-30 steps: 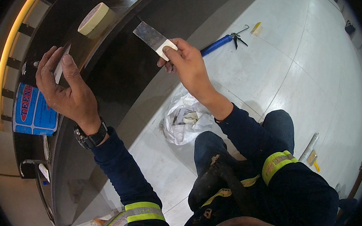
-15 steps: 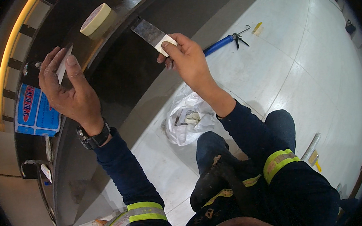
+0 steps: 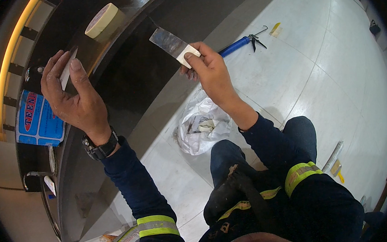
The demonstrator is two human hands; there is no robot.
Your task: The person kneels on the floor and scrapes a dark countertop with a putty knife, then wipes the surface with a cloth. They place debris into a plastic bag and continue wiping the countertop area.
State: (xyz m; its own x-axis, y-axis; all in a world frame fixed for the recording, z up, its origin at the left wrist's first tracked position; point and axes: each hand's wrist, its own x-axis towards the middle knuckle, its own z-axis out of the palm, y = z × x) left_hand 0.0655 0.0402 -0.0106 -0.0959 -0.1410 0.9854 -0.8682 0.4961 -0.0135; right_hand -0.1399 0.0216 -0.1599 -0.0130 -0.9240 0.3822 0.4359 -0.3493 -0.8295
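Scraper at dark counter.
My right hand grips a scraper; left hand pinches a blade beside a blue label.

The putty knife has a dull, smeared metal blade (pale plastic handle); the dark table is glossy; the floor is smooth tile.
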